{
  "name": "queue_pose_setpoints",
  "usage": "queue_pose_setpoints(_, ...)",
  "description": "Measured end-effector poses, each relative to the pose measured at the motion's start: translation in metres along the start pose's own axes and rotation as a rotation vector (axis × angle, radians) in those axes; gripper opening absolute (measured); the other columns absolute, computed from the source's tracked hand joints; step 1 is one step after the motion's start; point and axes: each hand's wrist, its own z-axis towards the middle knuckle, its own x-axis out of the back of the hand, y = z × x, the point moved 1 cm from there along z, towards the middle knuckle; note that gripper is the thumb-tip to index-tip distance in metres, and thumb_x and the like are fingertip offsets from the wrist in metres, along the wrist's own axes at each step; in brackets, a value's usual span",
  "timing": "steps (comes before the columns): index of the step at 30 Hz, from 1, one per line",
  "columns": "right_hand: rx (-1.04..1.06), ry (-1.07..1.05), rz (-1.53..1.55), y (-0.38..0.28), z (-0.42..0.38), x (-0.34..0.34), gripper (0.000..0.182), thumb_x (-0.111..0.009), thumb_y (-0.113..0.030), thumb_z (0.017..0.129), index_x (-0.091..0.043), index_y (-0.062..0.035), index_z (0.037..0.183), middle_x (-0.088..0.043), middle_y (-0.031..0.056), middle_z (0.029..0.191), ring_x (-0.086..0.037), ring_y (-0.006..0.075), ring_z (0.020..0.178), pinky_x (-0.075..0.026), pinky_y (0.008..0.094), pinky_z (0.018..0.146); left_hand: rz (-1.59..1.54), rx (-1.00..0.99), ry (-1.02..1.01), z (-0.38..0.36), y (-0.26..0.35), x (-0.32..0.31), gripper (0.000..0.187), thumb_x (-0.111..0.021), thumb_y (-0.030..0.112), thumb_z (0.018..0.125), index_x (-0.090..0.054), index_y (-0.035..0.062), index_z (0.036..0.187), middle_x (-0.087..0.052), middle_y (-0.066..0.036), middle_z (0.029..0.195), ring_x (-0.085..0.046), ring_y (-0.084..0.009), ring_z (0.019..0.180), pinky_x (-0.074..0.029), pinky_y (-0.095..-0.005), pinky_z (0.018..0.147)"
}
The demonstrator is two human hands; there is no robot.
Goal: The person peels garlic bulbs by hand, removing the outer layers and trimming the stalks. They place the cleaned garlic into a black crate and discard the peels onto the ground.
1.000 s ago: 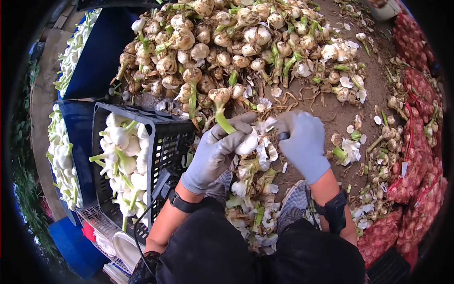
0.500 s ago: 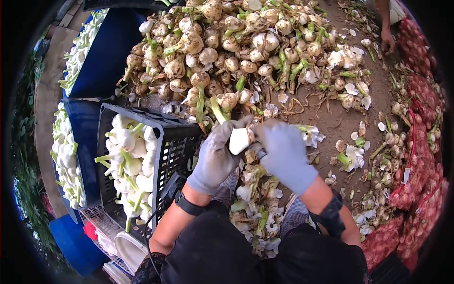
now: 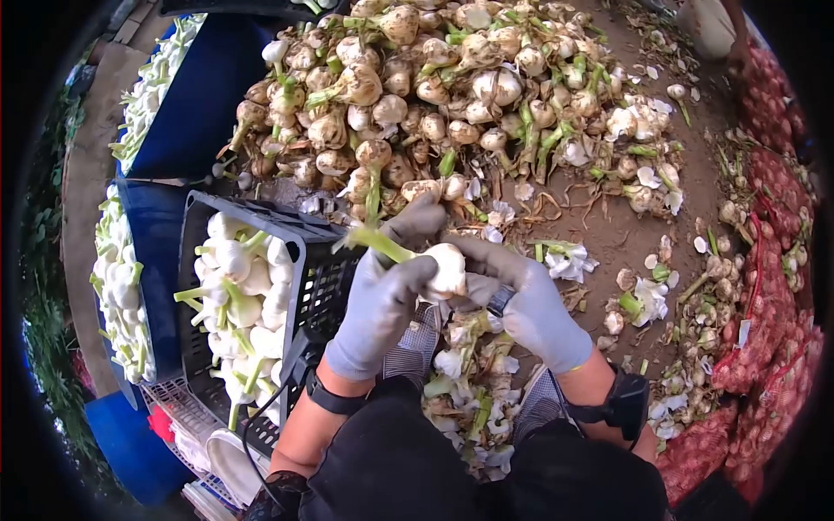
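Observation:
In the head view, my left hand (image 3: 378, 300), in a grey-coated glove, is closed on a garlic bulb (image 3: 446, 271) with a green stem pointing left. The bulb shows mostly white skin with a brownish patch. My right hand (image 3: 534, 304), gloved alike, has its fingers at the bulb's right side. A small dark tool (image 3: 499, 300) sits in the right hand's curled fingers; its working end is hidden. Below the hands, between my shoes, lies a heap of peeled skins and stem scraps (image 3: 473, 399).
Soil-covered garlic (image 3: 382, 108) is heaped ahead. To the left stand a black crate (image 3: 300, 260) of cleaned garlic and blue containers (image 3: 161, 269) holding more. Red net sacks (image 3: 760, 295) line the right side. Part of another person (image 3: 708, 30) shows at upper right.
The bulb has turned in my hands, its stem swinging from up to the left. My right hand has shifted slightly right and down, fingers now spread against the bulb. The other person's hand has moved upward.

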Motion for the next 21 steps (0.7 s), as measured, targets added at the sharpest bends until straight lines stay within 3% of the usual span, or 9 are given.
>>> queue_pose_setpoints(3,0.378,0.126,-0.148,0.008,0.003,0.004,0.049,-0.061,0.003,0.090,-0.049,-0.0006,0.138,-0.062,0.0095,0.117,-0.062,0.0118,0.095,-0.051,0.0239,0.085,0.160,0.045,-0.069,-0.009,0.005,-0.002,0.053,-0.056,0.010,0.091,-0.042,-0.0041,0.140,-0.049,-0.014,0.139,-0.056,-0.0186,0.116,-0.049,-0.0305,0.096)
queue_pose_setpoints(6,0.333,0.155,0.006,0.010,0.003,0.008,0.052,-0.062,0.003,0.090,-0.048,-0.0025,0.140,-0.064,0.0046,0.108,-0.063,0.0118,0.089,-0.052,0.0248,0.083,0.177,-0.001,-0.063,-0.010,-0.004,-0.002,0.055,-0.061,0.011,0.091,-0.041,-0.0024,0.141,-0.051,-0.013,0.136,-0.053,-0.0187,0.120,-0.044,-0.0324,0.103)
queue_pose_setpoints(7,0.343,0.226,-0.325,0.006,0.001,0.006,0.038,-0.064,-0.004,0.088,-0.057,-0.0006,0.126,-0.067,0.0067,0.095,-0.065,0.0175,0.076,-0.054,0.0298,0.074,0.229,-0.065,-0.072,-0.009,-0.005,-0.004,0.056,-0.062,0.012,0.091,-0.041,-0.0025,0.141,-0.051,-0.013,0.136,-0.052,-0.0192,0.121,-0.042,-0.0325,0.104)
queue_pose_setpoints(8,0.339,0.239,-0.327,0.000,-0.002,0.004,0.038,-0.064,-0.004,0.088,-0.057,-0.0006,0.126,-0.067,0.0067,0.095,-0.065,0.0175,0.076,-0.054,0.0298,0.074,0.278,-0.126,-0.084,-0.008,-0.006,-0.006,0.057,-0.064,0.013,0.091,-0.041,-0.0026,0.141,-0.051,-0.013,0.136,-0.051,-0.0196,0.123,-0.041,-0.0326,0.105)
queue_pose_setpoints(11,0.419,0.387,-1.142,-0.001,-0.008,-0.002,0.015,-0.064,-0.016,0.082,-0.055,-0.0049,0.086,-0.063,0.0138,0.072,-0.064,0.0332,0.067,-0.050,0.0425,0.061,0.584,-0.208,-0.097,-0.005,-0.016,-0.001,0.057,-0.064,0.029,0.093,-0.045,-0.0036,0.136,-0.052,-0.015,0.133,-0.050,-0.0232,0.125,-0.039,-0.0345,0.106)
queue_pose_setpoints(14,0.456,0.437,-1.266,-0.002,-0.014,-0.009,0.023,-0.063,-0.005,0.074,-0.061,-0.0055,0.097,-0.062,0.0157,0.074,-0.062,0.0372,0.067,-0.048,0.0429,0.059,0.702,-0.288,-0.091,-0.007,-0.020,-0.008,0.059,-0.060,0.041,0.094,-0.049,-0.0042,0.132,-0.053,-0.017,0.129,-0.049,-0.0258,0.126,-0.036,-0.0364,0.107)
queue_pose_setpoints(17,0.519,0.502,-1.185,0.004,-0.013,-0.003,0.029,-0.062,-0.003,0.066,-0.060,-0.0053,0.094,-0.060,0.0152,0.069,-0.061,0.0373,0.066,-0.047,0.0451,0.059,0.613,-0.237,-0.076,-0.010,-0.021,-0.011,0.055,-0.061,0.036,0.094,-0.050,-0.0041,0.131,-0.052,-0.017,0.133,-0.049,-0.0265,0.127,-0.036,-0.0358,0.108)
queue_pose_setpoints(20,0.455,0.524,-1.057,0.014,-0.007,0.007,0.021,-0.064,-0.009,0.068,-0.060,-0.0053,0.088,-0.062,0.0157,0.070,-0.063,0.0366,0.067,-0.048,0.0471,0.061,0.052,0.093,-0.087,-0.021,-0.008,-0.024,0.045,-0.059,0.013,0.085,-0.056,-0.0040,0.127,-0.050,-0.020,0.140,-0.047,-0.0270,0.130,-0.037,-0.0370,0.109)
queue_pose_setpoints(21,0.398,0.533,-0.958,0.021,-0.009,0.017,0.017,-0.065,-0.014,0.070,-0.060,-0.0055,0.084,-0.064,0.0160,0.071,-0.065,0.0360,0.068,-0.049,0.0485,0.062,0.022,-0.018,-0.215,-0.021,-0.011,-0.009,0.042,-0.055,0.014,0.084,-0.058,-0.0050,0.122,-0.053,-0.022,0.136,-0.050,-0.0275,0.126,-0.039,-0.0371,0.106)
